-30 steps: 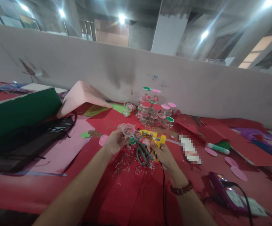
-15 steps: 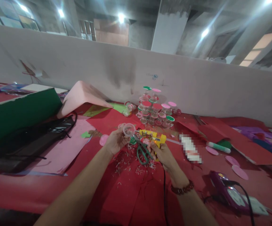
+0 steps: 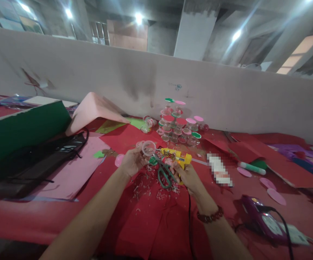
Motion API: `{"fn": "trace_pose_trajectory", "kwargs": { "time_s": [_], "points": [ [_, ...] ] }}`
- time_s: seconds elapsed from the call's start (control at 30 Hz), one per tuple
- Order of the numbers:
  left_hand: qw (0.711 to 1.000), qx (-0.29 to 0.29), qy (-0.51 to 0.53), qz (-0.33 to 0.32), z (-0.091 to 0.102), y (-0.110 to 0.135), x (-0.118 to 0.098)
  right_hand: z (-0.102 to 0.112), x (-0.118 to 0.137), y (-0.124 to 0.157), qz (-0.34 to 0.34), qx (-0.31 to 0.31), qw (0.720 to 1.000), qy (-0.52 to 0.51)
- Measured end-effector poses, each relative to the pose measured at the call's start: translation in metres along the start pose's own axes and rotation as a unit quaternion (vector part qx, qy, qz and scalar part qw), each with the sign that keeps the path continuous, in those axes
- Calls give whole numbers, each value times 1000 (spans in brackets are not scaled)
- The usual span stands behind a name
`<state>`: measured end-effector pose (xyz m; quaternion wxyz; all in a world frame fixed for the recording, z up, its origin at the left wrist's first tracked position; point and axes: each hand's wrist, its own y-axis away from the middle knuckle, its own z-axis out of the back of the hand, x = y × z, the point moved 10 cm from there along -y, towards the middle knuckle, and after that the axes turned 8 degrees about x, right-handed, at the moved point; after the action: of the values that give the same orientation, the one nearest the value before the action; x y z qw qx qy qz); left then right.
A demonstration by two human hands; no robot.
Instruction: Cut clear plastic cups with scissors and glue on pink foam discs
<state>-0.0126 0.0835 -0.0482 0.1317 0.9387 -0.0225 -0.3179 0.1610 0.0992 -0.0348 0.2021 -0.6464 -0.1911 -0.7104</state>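
Observation:
Between the fingers of my left hand [image 3: 133,161] is a small clear plastic cup [image 3: 149,148], its round rim turned toward me. My right hand [image 3: 184,175] is wrapped round the handle of a yellow hot glue gun [image 3: 171,154]. The gun's nozzle points left and meets or nearly meets the cup's rim; I cannot tell if they touch. A glue stick [image 3: 199,161] protrudes from its back. Green-handled scissors [image 3: 164,177] lie just below the gun, among paper scraps [image 3: 142,186].
Stacked clear cups with coloured paper discs [image 3: 176,124] stand by the wall. Pink discs [image 3: 276,197], a capped marker [image 3: 252,168] and a purple power socket [image 3: 265,220] lie right. A black bag [image 3: 50,162] and green box [image 3: 23,133] are left. The gun's cord [image 3: 190,224] runs toward me.
Almost nothing differs. The cup and the glue gun stay together at nearly the same spot, with only a slight shift of the cup and the view.

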Motion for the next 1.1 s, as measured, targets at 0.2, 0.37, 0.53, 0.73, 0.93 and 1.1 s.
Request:
{"fn": "trace_pose_trajectory", "kwargs": {
  "time_s": [0.2,0.37,0.53,0.73,0.93,1.1],
  "points": [
    [1000,2,-1,-7,1,-1,-2,-2,-2,0,-6,11,1000,4],
    [1000,1,-12,-6,2,-3,-2,-5,2,2,-6,19,1000,5],
    [1000,2,-5,-19,7,-9,-2,-6,1,3,-21,15,1000,0],
    [1000,12,2,-28,11,-12,-3,-6,-1,4,-35,9,999,2],
    [999,29,2,-28,10,-15,-2,-8,-3,2,-24,24,999,20],
    [999,38,12,-25,9,-17,-1,-8,-4,3,-31,24,999,20]
  ]
}}
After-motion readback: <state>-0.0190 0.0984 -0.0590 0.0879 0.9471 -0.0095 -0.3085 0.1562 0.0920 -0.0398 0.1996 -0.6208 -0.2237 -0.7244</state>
